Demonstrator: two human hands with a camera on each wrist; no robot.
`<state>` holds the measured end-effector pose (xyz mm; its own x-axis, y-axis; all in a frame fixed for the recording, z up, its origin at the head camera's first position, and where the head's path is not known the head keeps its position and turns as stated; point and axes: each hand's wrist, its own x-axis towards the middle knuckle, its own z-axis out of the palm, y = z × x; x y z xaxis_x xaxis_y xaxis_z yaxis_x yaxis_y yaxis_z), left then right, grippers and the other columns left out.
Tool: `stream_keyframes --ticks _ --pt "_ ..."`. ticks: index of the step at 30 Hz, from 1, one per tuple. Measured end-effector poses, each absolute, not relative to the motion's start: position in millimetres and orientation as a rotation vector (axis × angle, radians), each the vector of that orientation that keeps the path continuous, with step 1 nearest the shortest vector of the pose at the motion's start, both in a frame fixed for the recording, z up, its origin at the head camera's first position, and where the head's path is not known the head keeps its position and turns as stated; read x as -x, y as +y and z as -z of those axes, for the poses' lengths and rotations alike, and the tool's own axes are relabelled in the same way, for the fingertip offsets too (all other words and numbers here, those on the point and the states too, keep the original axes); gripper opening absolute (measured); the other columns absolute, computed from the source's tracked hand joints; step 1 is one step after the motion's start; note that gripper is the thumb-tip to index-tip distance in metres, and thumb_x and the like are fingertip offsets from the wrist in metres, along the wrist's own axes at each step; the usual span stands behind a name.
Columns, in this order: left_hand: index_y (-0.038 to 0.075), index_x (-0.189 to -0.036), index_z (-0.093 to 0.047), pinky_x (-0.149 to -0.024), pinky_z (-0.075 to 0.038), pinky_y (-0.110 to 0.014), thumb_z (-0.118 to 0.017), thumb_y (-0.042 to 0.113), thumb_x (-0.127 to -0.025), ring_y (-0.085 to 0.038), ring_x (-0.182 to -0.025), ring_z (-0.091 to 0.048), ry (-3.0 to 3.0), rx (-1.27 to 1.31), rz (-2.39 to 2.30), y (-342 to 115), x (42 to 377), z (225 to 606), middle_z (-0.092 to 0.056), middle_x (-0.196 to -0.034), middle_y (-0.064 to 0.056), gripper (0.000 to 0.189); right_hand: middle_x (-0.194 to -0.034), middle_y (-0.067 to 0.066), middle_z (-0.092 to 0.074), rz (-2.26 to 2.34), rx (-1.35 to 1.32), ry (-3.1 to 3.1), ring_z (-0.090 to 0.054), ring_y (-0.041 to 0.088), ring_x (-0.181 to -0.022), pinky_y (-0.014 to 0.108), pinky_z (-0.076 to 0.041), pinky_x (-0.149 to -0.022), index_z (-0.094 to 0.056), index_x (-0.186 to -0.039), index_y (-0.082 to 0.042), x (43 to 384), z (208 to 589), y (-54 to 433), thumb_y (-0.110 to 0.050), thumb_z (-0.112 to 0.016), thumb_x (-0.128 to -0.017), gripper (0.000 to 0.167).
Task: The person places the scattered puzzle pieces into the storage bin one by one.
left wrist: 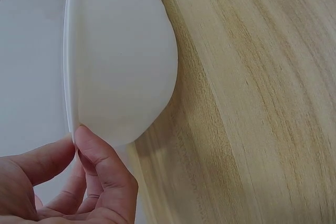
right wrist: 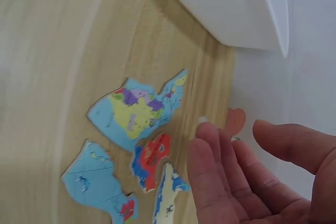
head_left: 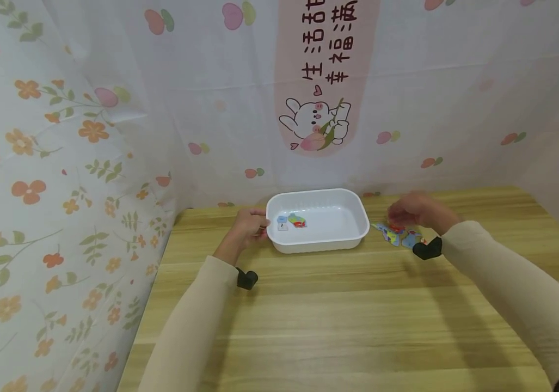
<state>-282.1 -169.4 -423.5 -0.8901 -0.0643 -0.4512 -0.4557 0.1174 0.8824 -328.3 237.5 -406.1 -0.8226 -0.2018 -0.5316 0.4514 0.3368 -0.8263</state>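
Observation:
My left hand (head_left: 250, 226) pinches the left rim of a white plastic tray (head_left: 318, 245); in the left wrist view, thumb and forefinger meet at the tray's edge (left wrist: 69, 77). Inside the tray, toward its left end, lie a few small puzzle pieces (head_left: 298, 220). My right hand (head_left: 413, 209) hovers over loose map puzzle pieces to the right of the tray. In the right wrist view its fingers are extended, thumb apart, nothing between them. Beside it lie a blue, yellow and purple map piece (right wrist: 136, 111), a red piece (right wrist: 152, 158), a blue piece (right wrist: 94, 177) and a cream piece (right wrist: 165, 195).
Everything stands on a wood-grain table (head_left: 318, 310), near its back edge. Behind it hangs a pale curtain (head_left: 220, 98) with a rabbit drawing and characters. A floral curtain (head_left: 54, 218) borders the left side. Both forearms wear beige sleeves and dark wrist straps.

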Motion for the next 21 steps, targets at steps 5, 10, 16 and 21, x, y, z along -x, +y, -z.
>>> stream_keyframes --ticks 5,10,16,21 --pt "0.001 -0.131 -0.055 -0.064 -0.051 -0.023 -0.057 0.001 -0.093 -0.015 -0.067 -0.054 2.096 0.498 -1.838 -170.6 280.7 423.6 -0.061 -0.106 -0.018 0.038 -0.079 0.005 -0.071 1.507 -0.249 2.022 -0.070 0.016 -0.075 0.034 -0.057 -0.081 -0.069 -0.083 -0.005 323.0 410.9 244.1 -0.004 -0.051 -0.096 0.023" --pt "0.000 -0.131 -0.054 -0.065 -0.051 -0.024 -0.057 0.000 -0.093 -0.015 -0.066 -0.054 2.095 0.500 -1.841 -170.4 280.2 423.3 -0.060 -0.102 -0.016 0.038 -0.080 0.006 -0.071 1.432 -0.277 2.021 -0.069 0.016 -0.076 0.033 -0.058 -0.080 -0.062 -0.099 0.005 318.3 413.1 249.0 -0.005 -0.055 -0.095 0.013" --pt "0.001 -0.132 -0.054 -0.065 -0.052 -0.025 -0.058 0.000 -0.093 -0.015 -0.064 -0.056 2.100 0.509 -1.830 -170.4 282.6 423.8 -0.060 -0.099 -0.017 0.039 -0.081 0.006 -0.070 1.337 -0.258 2.070 -0.069 0.016 -0.075 0.032 -0.058 -0.077 -0.059 -0.107 0.012 312.8 412.9 250.9 -0.005 -0.058 -0.093 0.023" --pt "0.001 -0.132 -0.054 -0.067 -0.052 -0.025 -0.058 0.000 -0.093 -0.016 -0.066 -0.056 2.107 0.505 -1.820 -169.8 281.5 422.3 -0.061 -0.099 -0.017 0.040 -0.080 0.004 -0.070 1.268 -0.240 2.111 -0.068 0.016 -0.076 0.032 -0.058 -0.076 -0.059 -0.109 0.013 313.6 419.5 253.1 -0.008 -0.060 -0.092 0.027"
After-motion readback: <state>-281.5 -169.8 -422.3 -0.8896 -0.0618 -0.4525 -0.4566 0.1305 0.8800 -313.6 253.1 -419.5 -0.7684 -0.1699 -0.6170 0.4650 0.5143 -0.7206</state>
